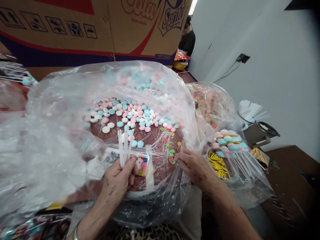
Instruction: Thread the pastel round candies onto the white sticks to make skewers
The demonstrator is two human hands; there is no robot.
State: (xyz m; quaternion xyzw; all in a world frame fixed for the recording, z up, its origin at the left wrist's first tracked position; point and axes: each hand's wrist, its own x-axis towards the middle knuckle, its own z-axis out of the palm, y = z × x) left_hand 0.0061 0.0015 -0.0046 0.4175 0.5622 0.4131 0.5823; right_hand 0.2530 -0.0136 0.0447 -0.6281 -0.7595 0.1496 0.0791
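Note:
My left hand [119, 178] is closed round a small bunch of white lollipop sticks [124, 150], which stand upright from the grip. At the right, my right hand [191, 165] has its fingers drawn together beside small coloured ring candies [171, 152]; what lies between the fingertips is hidden. The rings are green, red and yellow, loose inside a large clear plastic bag [165, 173]. Further back in the same bag lie many pink, blue and white candy discs [136, 113]. A printed card or wrapper [142, 164] with coloured dots shows just behind my left thumb.
A large cardboard box [82, 43] stands behind the bag. On the right are finished candy sticks [230, 143], gold twist ties [217, 165], a bag of ring candies [210, 103] and a pitcher [260, 133] near a bundle of white sticks [251, 111]. Another person [188, 40] is in the background.

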